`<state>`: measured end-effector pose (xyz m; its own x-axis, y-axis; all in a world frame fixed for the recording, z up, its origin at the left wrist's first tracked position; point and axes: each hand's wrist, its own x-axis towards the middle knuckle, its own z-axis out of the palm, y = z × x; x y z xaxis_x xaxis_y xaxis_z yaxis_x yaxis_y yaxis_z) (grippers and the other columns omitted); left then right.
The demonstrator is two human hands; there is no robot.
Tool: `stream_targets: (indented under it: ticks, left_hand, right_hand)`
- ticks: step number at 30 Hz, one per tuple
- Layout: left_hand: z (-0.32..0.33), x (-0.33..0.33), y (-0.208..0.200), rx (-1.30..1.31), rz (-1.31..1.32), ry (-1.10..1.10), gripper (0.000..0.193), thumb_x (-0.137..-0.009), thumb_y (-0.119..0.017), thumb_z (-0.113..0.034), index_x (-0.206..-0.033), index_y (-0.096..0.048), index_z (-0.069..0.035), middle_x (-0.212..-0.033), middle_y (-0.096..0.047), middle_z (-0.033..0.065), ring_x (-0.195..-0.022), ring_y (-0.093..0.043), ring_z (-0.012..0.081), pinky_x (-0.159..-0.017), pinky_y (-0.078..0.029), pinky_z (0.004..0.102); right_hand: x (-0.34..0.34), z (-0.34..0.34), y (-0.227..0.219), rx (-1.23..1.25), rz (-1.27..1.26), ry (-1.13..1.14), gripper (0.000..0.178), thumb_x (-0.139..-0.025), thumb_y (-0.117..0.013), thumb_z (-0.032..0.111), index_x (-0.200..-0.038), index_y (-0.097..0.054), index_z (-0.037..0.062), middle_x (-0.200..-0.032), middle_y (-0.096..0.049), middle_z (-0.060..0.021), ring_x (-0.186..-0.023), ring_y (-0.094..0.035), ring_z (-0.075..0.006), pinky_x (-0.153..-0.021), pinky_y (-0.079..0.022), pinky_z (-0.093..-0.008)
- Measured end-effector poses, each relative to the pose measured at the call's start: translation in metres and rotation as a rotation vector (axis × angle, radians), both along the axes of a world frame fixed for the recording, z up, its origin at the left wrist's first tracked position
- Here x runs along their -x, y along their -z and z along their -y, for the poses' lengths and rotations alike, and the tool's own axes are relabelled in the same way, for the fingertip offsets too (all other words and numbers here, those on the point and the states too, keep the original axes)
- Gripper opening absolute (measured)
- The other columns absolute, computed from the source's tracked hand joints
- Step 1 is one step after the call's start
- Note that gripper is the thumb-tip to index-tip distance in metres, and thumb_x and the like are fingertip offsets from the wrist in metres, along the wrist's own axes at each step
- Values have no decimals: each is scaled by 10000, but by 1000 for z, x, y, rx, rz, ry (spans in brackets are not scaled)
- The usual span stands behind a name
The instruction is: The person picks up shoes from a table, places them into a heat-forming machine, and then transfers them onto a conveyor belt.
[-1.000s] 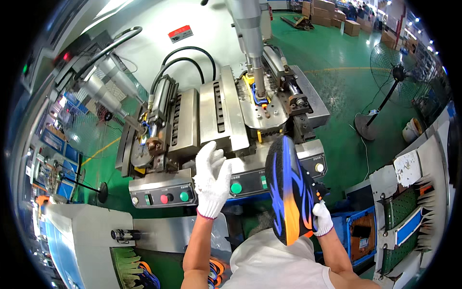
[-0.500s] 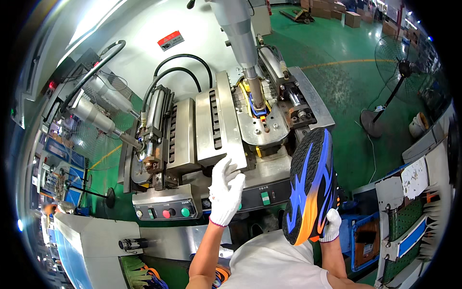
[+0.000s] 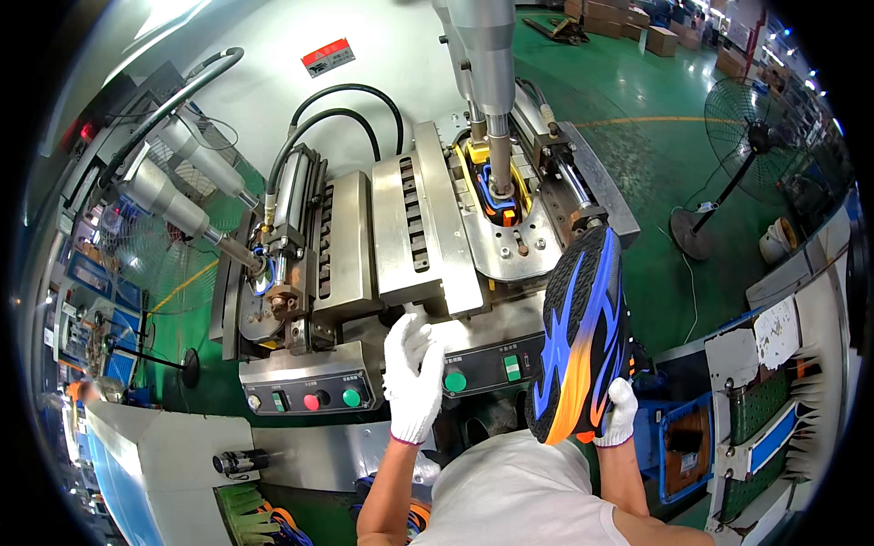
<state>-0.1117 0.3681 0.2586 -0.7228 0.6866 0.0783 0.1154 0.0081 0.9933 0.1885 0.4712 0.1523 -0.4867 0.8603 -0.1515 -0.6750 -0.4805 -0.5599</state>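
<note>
My right hand [image 3: 619, 414], in a white glove, grips a sports shoe [image 3: 583, 332] by its heel and holds it sole-up; the sole is black with blue and orange stripes. My left hand [image 3: 414, 373], also gloved, rests with spread fingers on the front edge of the metal press machine [image 3: 401, 237], just left of a green button [image 3: 454, 381]. Another shoe [image 3: 496, 187] sits clamped in the machine's mould under a vertical steel ram [image 3: 492, 64].
A control panel [image 3: 309, 396] with red and green buttons sits at the lower left of the machine. Black hoses [image 3: 341, 114] arch behind it. A floor fan [image 3: 746, 146] stands on the green floor at right. Racks with brushes [image 3: 774, 409] line the right side.
The view has shifted, with the machine closer in the frame. The shoe in my right hand has risen toward the mould. My left hand stays on the machine's front edge.
</note>
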Motion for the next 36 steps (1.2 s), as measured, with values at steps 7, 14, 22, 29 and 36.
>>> stream_targets:
  ticks: [7,14,22,29,36]
  left_hand:
    - [-42,-1,-16,-35,-63,95,567,-998,-613,-49,-1506,-367,7,-1480,-481,200,-1345,-541,279,-1118,-463,395]
    - [-129,10,-16,-19,-214,167,556,-997,-645,-150,-1480,-425,15,-1445,-532,186,-1323,-568,271,-1093,-469,376]
    - [-213,28,15,308,-378,78,660,-949,-716,-321,-1439,-469,47,-1397,-577,252,-1258,-614,316,-1065,-481,405]
    - [-312,65,100,499,-311,-31,720,-808,-765,-404,-1320,-544,53,-1280,-640,262,-1198,-635,373,-1042,-484,438]
    - [-360,104,137,763,-433,-8,513,-726,-800,-270,-1118,-683,39,-1029,-746,223,-983,-740,333,-867,-578,404]
  right_hand:
    - [11,8,-49,52,143,83,263,-863,-719,81,-1084,-678,-56,-1004,-719,-101,-917,-716,-227,-872,-599,-379]
    - [-7,2,-37,69,278,146,113,-828,-736,62,-847,-628,36,-834,-652,-15,-724,-642,-132,-690,-559,-299]
    - [-26,-3,-22,35,383,183,201,-819,-773,55,-984,-677,-12,-893,-662,-8,-776,-627,-89,-737,-549,-280]
    - [-38,7,-48,46,534,270,588,-813,-656,-27,-1383,-512,-23,-947,-664,-40,-773,-658,-131,-741,-594,-327]
    - [-62,41,-38,32,666,288,601,-747,-759,-18,-1322,-583,-29,-1142,-681,-81,-861,-639,-134,-747,-538,-312]
